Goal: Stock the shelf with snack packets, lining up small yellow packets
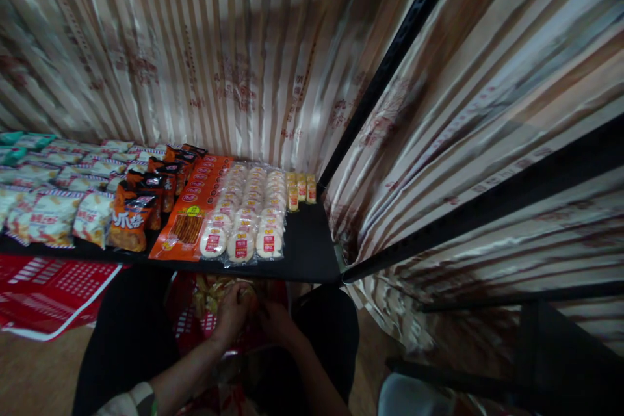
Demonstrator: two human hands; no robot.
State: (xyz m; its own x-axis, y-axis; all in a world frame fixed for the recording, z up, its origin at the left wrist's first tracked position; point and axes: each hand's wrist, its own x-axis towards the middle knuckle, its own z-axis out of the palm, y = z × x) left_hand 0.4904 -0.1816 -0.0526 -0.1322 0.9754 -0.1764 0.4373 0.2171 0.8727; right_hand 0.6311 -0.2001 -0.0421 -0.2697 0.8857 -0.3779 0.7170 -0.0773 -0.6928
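Below the front edge of the black shelf (312, 247), my hands meet over a red basket (182, 331) between my knees. My left hand (231, 313) is closed, its fingers curled around something yellowish that I cannot make out in the dim light. Close against it, my right hand (273, 322) is closed as well, its fingertips mostly hidden at the same spot. Small gold-yellow packets (209, 296) lie in the basket beside my left hand. Up on the shelf's right end stand a few small yellow packets (301, 188), apart from both hands.
Rows of round white wrapped cakes (241, 244), a flat orange snack bag (182, 227), orange-black bags (130, 221) and white snack bags (53, 214) fill the shelf leftward. Another red basket (53, 286) sits at left. Black posts (390, 52) and striped curtains (234, 45) enclose the shelf.
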